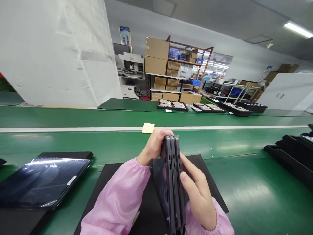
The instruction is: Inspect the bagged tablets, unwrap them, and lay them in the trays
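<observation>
Three dark tablets (173, 176) stand on edge, pressed side by side, with ports and slots along the edges facing me. My left hand (154, 145) is wrapped over the far top corner of the stack. Against the right face lies my right hand (198, 192), its fingers gripping the stack from that side. Beneath the tablets is a black mat (146, 209) on the green work surface. The lower ends of the tablets run out of view at the bottom.
To the left, a film-covered dark tablet (46, 181) rests on black foam. Black trays (290, 153) are piled at the right. A yellow note (148, 128) lies ahead by the white line. Several parts trays (172, 105) stand on the far side.
</observation>
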A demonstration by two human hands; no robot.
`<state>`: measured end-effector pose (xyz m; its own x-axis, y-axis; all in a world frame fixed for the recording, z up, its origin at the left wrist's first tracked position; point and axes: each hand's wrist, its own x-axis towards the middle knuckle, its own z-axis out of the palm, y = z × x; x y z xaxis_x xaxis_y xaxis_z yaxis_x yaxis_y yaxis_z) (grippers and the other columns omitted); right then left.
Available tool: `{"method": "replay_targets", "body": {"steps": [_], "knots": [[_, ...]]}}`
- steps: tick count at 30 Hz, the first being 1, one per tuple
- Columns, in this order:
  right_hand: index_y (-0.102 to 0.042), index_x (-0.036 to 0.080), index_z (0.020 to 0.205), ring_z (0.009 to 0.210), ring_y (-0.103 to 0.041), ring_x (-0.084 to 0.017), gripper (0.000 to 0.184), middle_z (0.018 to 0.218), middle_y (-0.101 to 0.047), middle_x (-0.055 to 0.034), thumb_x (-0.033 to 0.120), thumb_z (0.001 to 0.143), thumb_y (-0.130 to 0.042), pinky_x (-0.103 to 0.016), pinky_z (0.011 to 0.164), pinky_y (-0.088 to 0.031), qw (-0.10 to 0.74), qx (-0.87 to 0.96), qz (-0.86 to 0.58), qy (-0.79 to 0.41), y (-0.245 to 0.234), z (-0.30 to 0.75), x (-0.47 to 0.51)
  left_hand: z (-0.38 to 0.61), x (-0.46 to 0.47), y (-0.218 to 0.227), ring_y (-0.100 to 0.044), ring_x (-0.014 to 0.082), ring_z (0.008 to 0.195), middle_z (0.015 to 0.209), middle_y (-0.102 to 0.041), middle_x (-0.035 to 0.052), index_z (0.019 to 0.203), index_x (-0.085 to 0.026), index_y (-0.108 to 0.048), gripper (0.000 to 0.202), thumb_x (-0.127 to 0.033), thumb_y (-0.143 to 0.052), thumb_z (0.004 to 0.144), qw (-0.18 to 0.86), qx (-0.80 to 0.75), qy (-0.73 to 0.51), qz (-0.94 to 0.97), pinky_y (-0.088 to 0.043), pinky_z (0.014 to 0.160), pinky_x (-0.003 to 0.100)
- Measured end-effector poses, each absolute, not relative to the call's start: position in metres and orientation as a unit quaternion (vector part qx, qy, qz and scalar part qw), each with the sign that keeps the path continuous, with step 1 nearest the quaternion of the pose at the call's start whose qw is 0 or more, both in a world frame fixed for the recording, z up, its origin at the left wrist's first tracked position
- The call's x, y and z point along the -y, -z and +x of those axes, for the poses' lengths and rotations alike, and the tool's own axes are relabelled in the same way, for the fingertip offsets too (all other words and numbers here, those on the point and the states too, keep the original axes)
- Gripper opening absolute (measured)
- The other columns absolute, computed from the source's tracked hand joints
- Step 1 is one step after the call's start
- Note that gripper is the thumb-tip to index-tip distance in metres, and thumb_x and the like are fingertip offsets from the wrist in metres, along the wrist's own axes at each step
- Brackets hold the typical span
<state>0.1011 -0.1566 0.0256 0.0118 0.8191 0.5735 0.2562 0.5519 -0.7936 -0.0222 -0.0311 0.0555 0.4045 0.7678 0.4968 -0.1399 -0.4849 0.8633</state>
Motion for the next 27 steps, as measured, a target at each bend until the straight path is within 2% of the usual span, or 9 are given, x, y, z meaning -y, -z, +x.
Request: {"method": "replay_targets", "body": {"steps": [3, 6, 10, 14, 18, 24, 27], "knots": [[-0.057, 0.03, 0.144, 0.126, -0.065, -0.027, 0.045, 0.137, -0.066, -0.0041, 0.025, 0.1, -0.048, -0.041, 0.102, -0.058, 0.59, 0.665, -0.399, -0.222, -0.0273, 0.1015, 0.1607, -0.0218, 0.0314, -0.0542, -0.044, 0.0177, 0.051, 0.047, -0.05, 0.0039, 0.052, -0.02, -0.054, 0.08, -0.092, -0.03, 0.075, 0.444, -0.215, -0.474, 0.729, -0.034, 0.051, 0.031], [-0.053, 0.035, 0.146, 0.13, -0.062, -0.024, 0.05, 0.141, -0.063, 0.0007, 0.018, 0.1, -0.045, -0.037, 0.106, -0.056, 0.595, 0.672, -0.385, -0.215, -0.029, 0.1017, 0.1639, -0.0236, 0.0313, -0.0524, -0.045, 0.017, 0.05, 0.047, -0.052, 0.0039, 0.053, -0.019, -0.055, 0.079, -0.091, -0.03, 0.076, 0.441, -0.206, -0.47, 0.736, -0.036, 0.049, 0.03], [-0.055, 0.038, 0.144, 0.13, -0.062, -0.02, 0.053, 0.143, -0.062, 0.0038, 0.012, 0.1, -0.042, -0.033, 0.108, -0.054, 0.596, 0.673, -0.382, -0.213, -0.0267, 0.1019, 0.1643, -0.0255, 0.0315, -0.0521, -0.046, 0.0163, 0.048, 0.047, -0.053, 0.0037, 0.053, -0.019, -0.055, 0.078, -0.088, -0.03, 0.078, 0.433, -0.202, -0.47, 0.742, -0.037, 0.049, 0.031], [-0.049, 0.04, 0.148, 0.134, -0.058, -0.018, 0.053, 0.146, -0.059, 0.0058, 0.015, 0.102, -0.041, -0.03, 0.109, -0.052, 0.596, 0.675, -0.377, -0.218, -0.0235, 0.1007, 0.1617, -0.023, 0.0307, -0.0531, -0.045, 0.0163, 0.048, 0.046, -0.051, 0.0032, 0.053, -0.019, -0.055, 0.08, -0.093, -0.03, 0.074, 0.44, -0.209, -0.475, 0.733, -0.037, 0.047, 0.03], [-0.04, 0.037, 0.154, 0.138, -0.054, -0.019, 0.052, 0.151, -0.055, 0.0039, 0.021, 0.104, -0.039, -0.031, 0.113, -0.049, 0.597, 0.672, -0.38, -0.219, -0.0215, 0.0985, 0.1602, -0.0187, 0.0287, -0.0536, -0.045, 0.0168, 0.048, 0.045, -0.048, 0.0024, 0.053, -0.02, -0.054, 0.081, -0.095, -0.03, 0.072, 0.454, -0.216, -0.481, 0.718, -0.036, 0.045, 0.03], [-0.044, 0.036, 0.152, 0.136, -0.056, -0.019, 0.052, 0.147, -0.059, 0.0027, 0.021, 0.103, -0.04, -0.031, 0.11, -0.051, 0.595, 0.675, -0.387, -0.201, -0.0224, 0.098, 0.1603, -0.0192, 0.0293, -0.0546, -0.044, 0.016, 0.046, 0.045, -0.048, 0.0022, 0.053, -0.02, -0.053, 0.082, -0.096, -0.029, 0.07, 0.447, -0.225, -0.474, 0.725, -0.036, 0.044, 0.031], [-0.051, 0.038, 0.147, 0.129, -0.063, -0.018, 0.053, 0.141, -0.064, 0.004, 0.018, 0.099, -0.045, -0.027, 0.103, -0.056, 0.608, 0.669, -0.386, -0.184, -0.0244, 0.099, 0.1614, -0.0204, 0.0319, -0.0554, -0.043, 0.0153, 0.045, 0.045, -0.049, 0.0025, 0.052, -0.02, -0.053, 0.082, -0.095, -0.029, 0.071, 0.442, -0.224, -0.467, 0.732, -0.036, 0.045, 0.031]]}}
